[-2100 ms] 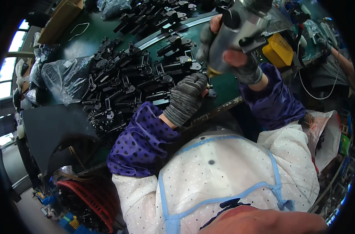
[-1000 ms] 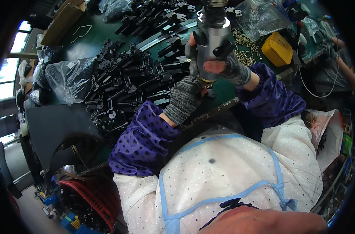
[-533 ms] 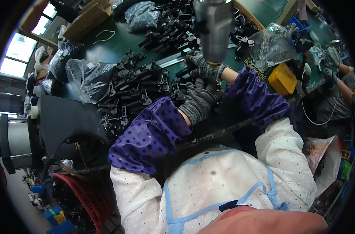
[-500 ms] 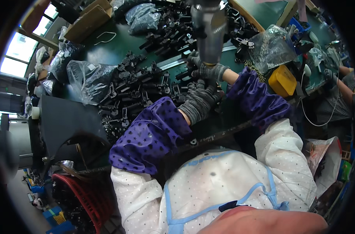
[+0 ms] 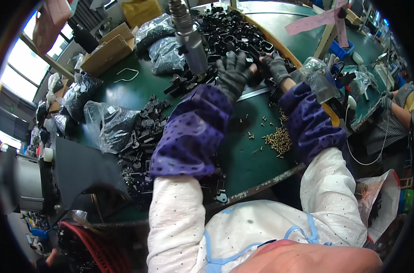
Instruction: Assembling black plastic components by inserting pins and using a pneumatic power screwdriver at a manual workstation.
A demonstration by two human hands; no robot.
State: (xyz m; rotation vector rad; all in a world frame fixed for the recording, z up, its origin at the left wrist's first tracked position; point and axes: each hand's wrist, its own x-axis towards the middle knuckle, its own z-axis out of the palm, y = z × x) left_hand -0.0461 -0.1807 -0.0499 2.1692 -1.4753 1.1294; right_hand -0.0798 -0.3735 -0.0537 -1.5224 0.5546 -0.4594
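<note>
Both my hands wear grey knit gloves and reach far across the green table (image 5: 243, 154). My left hand (image 5: 232, 75) lies with fingers spread on a heap of black plastic parts (image 5: 236, 34). My right hand (image 5: 274, 66) is just right of it, fingers curled around a black plastic part (image 5: 258, 61) at the heap's edge. A grey hanging power screwdriver (image 5: 189, 34) dangles free left of my left hand, and neither hand touches it. Purple dotted sleeve covers are on both forearms.
A pile of brass screws (image 5: 277, 141) lies by my right forearm. More black parts (image 5: 145, 132), plastic bags (image 5: 109, 125), cardboard boxes (image 5: 109, 48) and a clear bag (image 5: 318, 77) crowd the table. A red crate (image 5: 95, 245) sits low left. Another person's arm (image 5: 398, 109) works at right.
My right hand has let go of the screwdriver, which now hangs free. Both hands have moved away from me to the far heap of black parts.
</note>
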